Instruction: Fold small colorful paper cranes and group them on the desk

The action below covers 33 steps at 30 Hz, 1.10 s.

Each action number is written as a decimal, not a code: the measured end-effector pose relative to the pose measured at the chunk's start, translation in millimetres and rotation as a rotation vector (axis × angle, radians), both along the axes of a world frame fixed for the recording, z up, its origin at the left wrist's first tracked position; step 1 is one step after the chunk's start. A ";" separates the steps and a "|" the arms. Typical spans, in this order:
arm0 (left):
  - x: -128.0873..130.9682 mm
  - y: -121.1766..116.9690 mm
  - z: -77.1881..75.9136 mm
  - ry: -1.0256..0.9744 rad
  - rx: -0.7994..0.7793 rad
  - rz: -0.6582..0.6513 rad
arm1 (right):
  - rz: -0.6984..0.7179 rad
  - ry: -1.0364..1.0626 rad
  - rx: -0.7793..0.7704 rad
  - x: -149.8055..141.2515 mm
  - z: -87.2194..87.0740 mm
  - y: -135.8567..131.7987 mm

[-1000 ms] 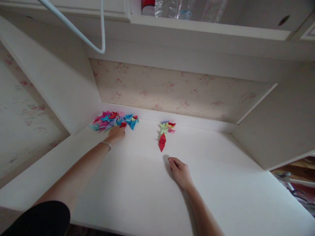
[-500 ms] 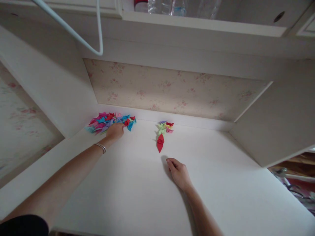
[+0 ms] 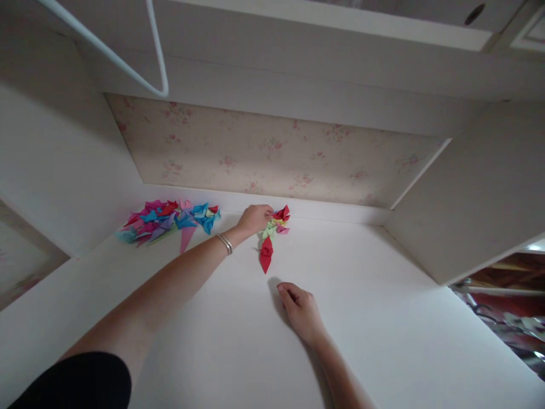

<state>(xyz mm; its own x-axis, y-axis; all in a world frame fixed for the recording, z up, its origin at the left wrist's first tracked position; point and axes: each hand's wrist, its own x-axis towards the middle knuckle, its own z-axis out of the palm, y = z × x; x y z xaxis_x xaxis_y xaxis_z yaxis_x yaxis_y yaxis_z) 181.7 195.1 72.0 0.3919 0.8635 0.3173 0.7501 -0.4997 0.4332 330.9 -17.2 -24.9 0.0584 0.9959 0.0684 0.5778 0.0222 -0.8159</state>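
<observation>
My left hand [image 3: 254,219] pinches a red paper crane [image 3: 281,213] at the back of a small group of folded paper cranes. In that group are a pale green crane [image 3: 269,230] and a pink crane [image 3: 283,228]. A larger red crane [image 3: 266,255] lies at its front, pointing toward me. My right hand [image 3: 300,309] rests in a loose fist on the white surface, just in front of the large red crane, and no object shows in it. Farther left, a heap of colourful paper cranes [image 3: 158,219] lies against the back wall.
The white desktop [image 3: 366,318] is bounded by a side panel [image 3: 464,204] on the right and a flower-patterned back wall [image 3: 238,147]. Overhead are a shelf [image 3: 323,34] and a thin white bent rod [image 3: 123,65]. Blurred items [image 3: 506,324] lie beyond the right edge.
My left hand has moved right from the big heap to the small group, carrying a red paper crane. My right hand has kept its place. The view has shifted slightly.
</observation>
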 end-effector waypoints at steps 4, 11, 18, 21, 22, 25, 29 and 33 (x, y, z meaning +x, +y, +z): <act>41.6 23.8 -8.4 0.071 -0.017 -0.044 | 0.011 -0.033 0.035 0.5 0.7 3.9; 94.5 61.6 -28.1 0.173 -0.053 0.002 | 0.029 -0.046 0.095 2.5 -0.3 6.8; 115.5 77.9 -43.6 0.169 -0.042 0.048 | -0.005 -0.049 0.063 1.8 -0.7 9.2; 118.1 82.7 -49.1 0.177 -0.069 0.091 | -0.026 -0.053 0.048 0.9 0.2 10.4; 118.4 83.9 -50.7 0.181 -0.082 0.103 | -0.032 -0.058 0.047 0.6 0.2 10.7; 118.2 85.0 -53.4 0.187 -0.114 0.117 | -0.039 -0.062 0.054 0.5 -0.5 11.5; 112.8 80.7 -47.3 0.155 -0.113 0.085 | -0.050 -0.057 0.054 1.7 -1.5 12.1; 96.1 73.3 -30.2 0.069 -0.093 0.064 | -0.053 -0.057 0.046 2.5 -1.5 11.9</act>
<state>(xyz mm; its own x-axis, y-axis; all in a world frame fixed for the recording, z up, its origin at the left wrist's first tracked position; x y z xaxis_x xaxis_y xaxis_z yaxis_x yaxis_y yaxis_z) 277.8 268.4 41.8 0.3530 0.9120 0.2089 0.8090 -0.4097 0.4214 333.4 -5.3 -26.4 0.1052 0.9873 0.1190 0.6247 0.0276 -0.7804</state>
